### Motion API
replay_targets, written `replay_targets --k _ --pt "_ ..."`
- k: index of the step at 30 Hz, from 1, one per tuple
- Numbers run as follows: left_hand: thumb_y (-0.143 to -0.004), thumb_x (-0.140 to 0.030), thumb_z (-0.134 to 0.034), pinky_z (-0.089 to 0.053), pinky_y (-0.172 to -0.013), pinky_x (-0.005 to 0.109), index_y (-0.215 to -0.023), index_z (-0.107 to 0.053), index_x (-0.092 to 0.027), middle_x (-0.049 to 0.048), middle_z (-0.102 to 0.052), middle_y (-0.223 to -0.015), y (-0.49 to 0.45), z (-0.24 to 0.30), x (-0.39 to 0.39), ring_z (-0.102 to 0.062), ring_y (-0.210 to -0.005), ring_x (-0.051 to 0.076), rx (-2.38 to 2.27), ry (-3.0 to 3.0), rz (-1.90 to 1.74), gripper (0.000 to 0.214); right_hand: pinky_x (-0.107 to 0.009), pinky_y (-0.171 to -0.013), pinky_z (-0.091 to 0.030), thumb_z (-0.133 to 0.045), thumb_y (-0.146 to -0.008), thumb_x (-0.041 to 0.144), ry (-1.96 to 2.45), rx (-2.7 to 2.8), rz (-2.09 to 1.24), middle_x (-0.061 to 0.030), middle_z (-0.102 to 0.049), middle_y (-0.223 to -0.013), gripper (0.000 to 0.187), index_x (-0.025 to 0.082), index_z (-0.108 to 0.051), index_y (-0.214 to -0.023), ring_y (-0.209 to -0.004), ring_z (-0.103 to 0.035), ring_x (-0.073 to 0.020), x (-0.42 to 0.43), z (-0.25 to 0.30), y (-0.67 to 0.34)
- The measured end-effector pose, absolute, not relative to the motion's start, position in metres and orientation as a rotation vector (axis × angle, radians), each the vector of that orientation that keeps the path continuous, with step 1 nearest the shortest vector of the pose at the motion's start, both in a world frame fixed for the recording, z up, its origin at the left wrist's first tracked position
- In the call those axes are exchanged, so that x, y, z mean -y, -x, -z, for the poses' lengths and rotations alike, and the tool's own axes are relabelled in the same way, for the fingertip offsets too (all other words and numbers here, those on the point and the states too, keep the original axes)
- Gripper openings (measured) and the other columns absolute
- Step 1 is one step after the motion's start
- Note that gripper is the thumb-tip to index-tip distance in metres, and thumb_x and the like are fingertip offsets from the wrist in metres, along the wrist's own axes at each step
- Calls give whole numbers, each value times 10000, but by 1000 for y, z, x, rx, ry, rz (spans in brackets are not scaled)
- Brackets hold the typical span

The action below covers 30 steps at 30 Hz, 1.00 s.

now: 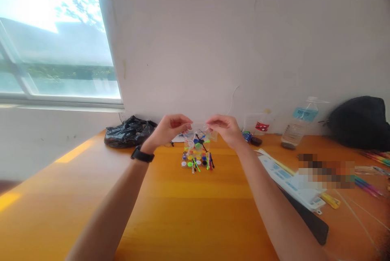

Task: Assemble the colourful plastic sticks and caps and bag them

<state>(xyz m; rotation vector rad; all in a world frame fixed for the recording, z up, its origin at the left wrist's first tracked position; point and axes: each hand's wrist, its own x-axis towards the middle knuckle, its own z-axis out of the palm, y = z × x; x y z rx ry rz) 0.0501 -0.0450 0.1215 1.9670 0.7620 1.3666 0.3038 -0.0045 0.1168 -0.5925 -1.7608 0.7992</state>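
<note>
Both of my arms reach forward over an orange wooden table (170,204). My left hand (169,128), with a black watch on its wrist, and my right hand (226,128) pinch the two top corners of a small clear plastic bag (199,133) and hold it up above the table. Small coloured pieces show through the bag. Under it, on the table, lies a pile of small coloured caps and thin sticks (197,161). Whether the bag's bottom touches the pile I cannot tell.
A crumpled black plastic bag (129,131) lies at the wall on the left. A water bottle (298,125), a clear cup (257,125), a dark bag (359,122), white sheets (289,180), a black flat item (310,220) and coloured sticks (370,186) fill the right side.
</note>
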Motion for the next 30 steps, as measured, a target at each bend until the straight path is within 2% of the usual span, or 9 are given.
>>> replay_targets --k 6,12,17,21,24,28,30 --pt "-882 -332 -782 -572 -798 282 -959 -835 -157 80 -797 -897 -49 -124 49 -706 -832 177 -790 -1929 -1413 198 -320 -734 -528 -778 -840 302 498 1727 -822 -16 -698 -798 85 223 -808 -843 -760 -639 -167 7 -117 -305" --pt "-809 -384 -869 -570 -696 254 -876 -815 -139 62 -769 -794 -55 -120 47 -685 -722 151 -838 -1829 -1506 260 -320 -784 -556 -757 -861 328 485 1834 -747 -54 -722 -962 134 216 -817 -904 -895 -667 -201 17 -126 -307" --pt "-807 -371 -881 -594 -769 279 -1118 -818 -167 61 -790 -895 -61 -117 47 -713 -804 167 -736 -1850 -1486 377 -316 -767 -570 -733 -912 444 611 1919 -678 -54 -729 -1036 317 244 -759 -1157 -871 -678 -194 25 -132 -303" --pt "-830 -382 -859 -592 -778 288 -1102 -832 -152 88 -809 -944 -62 -120 51 -728 -845 192 -806 -1895 -1485 358 -337 -809 -567 -692 -945 463 679 2003 -601 -64 -777 -998 290 221 -796 -1065 -895 -707 -221 27 -131 -300" --pt "-843 -391 -844 -596 -782 293 -1124 -823 -151 90 -812 -956 -60 -123 52 -735 -853 199 -863 -1922 -1463 370 -346 -821 -567 -729 -919 430 664 1978 -615 -61 -788 -955 250 209 -809 -1004 -876 -717 -224 26 -132 -302" --pt "-848 -388 -838 -598 -790 279 -967 -811 -146 75 -801 -911 -59 -125 52 -732 -834 181 -862 -1983 -1401 271 -338 -821 -560 -771 -886 375 612 1906 -666 -58 -780 -933 189 215 -834 -965 -896 -708 -222 26 -133 -305" --pt "-862 -386 -828 -601 -776 272 -957 -788 -145 68 -792 -881 -59 -125 52 -732 -812 170 -802 -1962 -1389 262 -326 -804 -547 -778 -878 342 557 1869 -676 -56 -767 -943 157 228 -850 -959 -904 -693 -213 26 -133 -305"
